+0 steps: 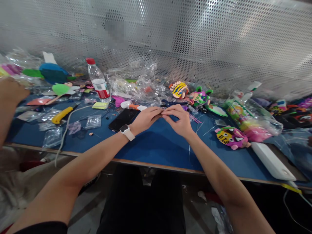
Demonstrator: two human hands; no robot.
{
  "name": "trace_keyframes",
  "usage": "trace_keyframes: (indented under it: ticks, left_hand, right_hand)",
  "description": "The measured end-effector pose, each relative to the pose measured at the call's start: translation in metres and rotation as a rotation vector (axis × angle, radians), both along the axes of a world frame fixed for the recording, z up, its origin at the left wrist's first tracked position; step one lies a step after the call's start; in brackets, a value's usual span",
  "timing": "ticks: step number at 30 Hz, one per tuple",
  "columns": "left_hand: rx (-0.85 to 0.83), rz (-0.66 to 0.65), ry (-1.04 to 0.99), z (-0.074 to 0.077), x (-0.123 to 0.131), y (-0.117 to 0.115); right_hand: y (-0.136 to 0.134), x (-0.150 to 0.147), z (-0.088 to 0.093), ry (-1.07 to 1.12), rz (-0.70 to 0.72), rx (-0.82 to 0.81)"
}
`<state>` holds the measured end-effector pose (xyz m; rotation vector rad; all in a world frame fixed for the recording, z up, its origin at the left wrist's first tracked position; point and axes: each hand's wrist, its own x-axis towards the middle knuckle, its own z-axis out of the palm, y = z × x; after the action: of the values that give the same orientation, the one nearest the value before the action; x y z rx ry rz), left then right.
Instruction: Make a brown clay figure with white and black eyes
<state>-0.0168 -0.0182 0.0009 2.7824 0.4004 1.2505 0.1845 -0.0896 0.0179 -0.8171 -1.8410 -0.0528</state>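
Above the middle of the blue table [151, 146], my left hand [146, 119] and my right hand [179, 120] meet at the fingertips. Both are closed in a pinch around something too small to make out. A pale watch [127, 132] is on my left wrist. Just left of that hand lies a black phone [123, 119]. Behind my fingers are a dark-handled tool [168, 103], partly hidden, and a white and orange tube-like item [133, 106]. Thin pink strips [195, 119] lie right of my right hand.
A water bottle [98, 81] stands at the back left, near a yellow utility knife [62, 115] and a white cable [69, 120]. Colourful clay figures, including a tiger-like one [231, 137], lie right, beside a white device [273, 161]. Another person's arm [9, 104] reaches in at far left.
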Motion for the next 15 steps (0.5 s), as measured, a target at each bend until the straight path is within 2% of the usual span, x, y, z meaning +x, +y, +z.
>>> trace_keyframes:
  ticks: [6,15]
  left_hand:
    - [-0.008,-0.009,-0.04,0.0014,0.0013,-0.0013]
    - [-0.081,-0.019,-0.036,0.0058,-0.0019,-0.0045]
  right_hand:
    - [-0.0018,0.0017,0.0003,0.022,-0.068,-0.014]
    - [0.0013,0.0074,0.001,0.03,-0.052,0.012]
